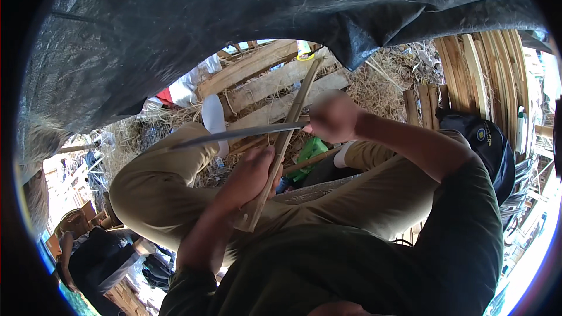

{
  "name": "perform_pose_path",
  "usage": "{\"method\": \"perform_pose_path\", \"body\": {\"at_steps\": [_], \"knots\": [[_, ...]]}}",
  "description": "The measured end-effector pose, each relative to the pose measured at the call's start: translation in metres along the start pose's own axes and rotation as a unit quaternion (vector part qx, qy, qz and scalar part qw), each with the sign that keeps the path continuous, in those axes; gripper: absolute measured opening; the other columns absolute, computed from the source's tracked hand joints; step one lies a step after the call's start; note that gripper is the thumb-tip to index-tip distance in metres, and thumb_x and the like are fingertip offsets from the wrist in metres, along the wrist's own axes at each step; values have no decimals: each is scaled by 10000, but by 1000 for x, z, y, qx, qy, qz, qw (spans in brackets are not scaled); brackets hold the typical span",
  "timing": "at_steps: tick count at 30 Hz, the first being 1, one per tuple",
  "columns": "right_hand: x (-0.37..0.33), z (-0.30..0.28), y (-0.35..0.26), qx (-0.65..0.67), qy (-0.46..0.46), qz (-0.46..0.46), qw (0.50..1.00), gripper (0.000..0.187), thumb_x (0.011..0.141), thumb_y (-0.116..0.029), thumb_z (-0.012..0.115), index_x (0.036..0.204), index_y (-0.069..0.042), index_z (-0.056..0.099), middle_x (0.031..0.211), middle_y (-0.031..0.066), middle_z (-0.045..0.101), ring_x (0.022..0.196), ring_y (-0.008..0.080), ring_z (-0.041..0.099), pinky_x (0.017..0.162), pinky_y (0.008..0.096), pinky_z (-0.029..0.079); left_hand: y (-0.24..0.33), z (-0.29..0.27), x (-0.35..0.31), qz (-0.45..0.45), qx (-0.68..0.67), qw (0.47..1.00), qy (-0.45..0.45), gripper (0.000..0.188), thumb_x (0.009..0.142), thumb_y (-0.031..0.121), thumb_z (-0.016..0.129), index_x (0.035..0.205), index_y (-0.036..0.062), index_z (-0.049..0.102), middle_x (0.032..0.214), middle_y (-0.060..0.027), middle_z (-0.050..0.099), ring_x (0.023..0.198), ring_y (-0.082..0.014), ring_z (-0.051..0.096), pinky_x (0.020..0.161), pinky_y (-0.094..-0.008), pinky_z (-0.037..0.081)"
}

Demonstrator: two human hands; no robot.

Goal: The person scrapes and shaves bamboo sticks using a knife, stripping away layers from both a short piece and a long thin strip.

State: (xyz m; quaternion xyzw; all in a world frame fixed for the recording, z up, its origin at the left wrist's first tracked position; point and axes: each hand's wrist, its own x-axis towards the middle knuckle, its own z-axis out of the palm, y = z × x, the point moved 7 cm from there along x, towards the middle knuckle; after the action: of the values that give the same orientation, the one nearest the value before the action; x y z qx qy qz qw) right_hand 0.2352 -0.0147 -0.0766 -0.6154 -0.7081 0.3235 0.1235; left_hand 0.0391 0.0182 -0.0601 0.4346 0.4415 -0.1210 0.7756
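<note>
Dark shirt (351,269) foremost, a tan strip (284,141) (narrow, straight) slants.

Knife (246,132) across wooden strip (302,96), strip slanting from lap (319,210) toward pallet (257,90), boards (503,76) at right, sheet (205,11) overhead in front

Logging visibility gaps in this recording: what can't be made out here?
All in the head view:
- Right hand: blurred, so exact finger positions are unclear.
- Handle of the long blade: hidden by that hand.
- Palm of the left hand: hidden by its own grip on the long strip.
- Whatever lies behind the black sheet: covered by it.
</note>
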Motion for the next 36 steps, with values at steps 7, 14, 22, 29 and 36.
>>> {"method": "perform_pose_path", "body": {"at_steps": [7, 14, 22, 29, 36], "knots": [[10, -12, 17, -48, -51, 110, 991, 696, 933, -680, 342, 867, -84, 695, 625, 163, 617, 688, 342, 656, 684, 477, 537, 6, -2, 2, -20, -95, 995, -8, 318, 1033, 330, 350, 985, 61, 512, 579, -8, 451, 407, -86, 385, 376, -245, 341], [10, -3, 60, -130, -42, 130, 982, 657, 953, -642, 349, 882, -89, 698, 563, 135, 592, 552, 327, 623, 594, 454, 543, 3, 6, -2, 3, 14, 1000, 13, 325, 1020, 347, 363, 980, 64, 519, 593, -17, 472, 445, -85, 420, 387, -242, 358], [8, 5, -7, 5, -22, 8, 1000, 643, 968, -589, 381, 775, -48, 671, 606, 177, 600, 629, 360, 638, 646, 459, 532, 1, -2, -1, -4, 42, 999, 7, 336, 1017, 320, 329, 949, 59, 529, 606, -26, 495, 460, -116, 464, 408, -263, 394], [8, 3, 45, -49, 29, 19, 998, 528, 934, -533, 516, 777, -57, 681, 638, 172, 627, 606, 367, 632, 620, 458, 523, 0, -1, 17, 48, 135, 989, 31, 371, 1028, 303, 300, 980, 30, 547, 630, -47, 525, 468, -136, 504, 461, -293, 450], [1, -3, 77, -110, 80, 63, 989, 502, 874, -517, 609, 766, -32, 678, 621, 174, 621, 618, 390, 637, 625, 471, 526, -2, -2, 17, 14, 98, 995, 30, 413, 1041, 358, 330, 1015, 15, 560, 634, -35, 523, 478, -124, 498, 462, -285, 438]]}}
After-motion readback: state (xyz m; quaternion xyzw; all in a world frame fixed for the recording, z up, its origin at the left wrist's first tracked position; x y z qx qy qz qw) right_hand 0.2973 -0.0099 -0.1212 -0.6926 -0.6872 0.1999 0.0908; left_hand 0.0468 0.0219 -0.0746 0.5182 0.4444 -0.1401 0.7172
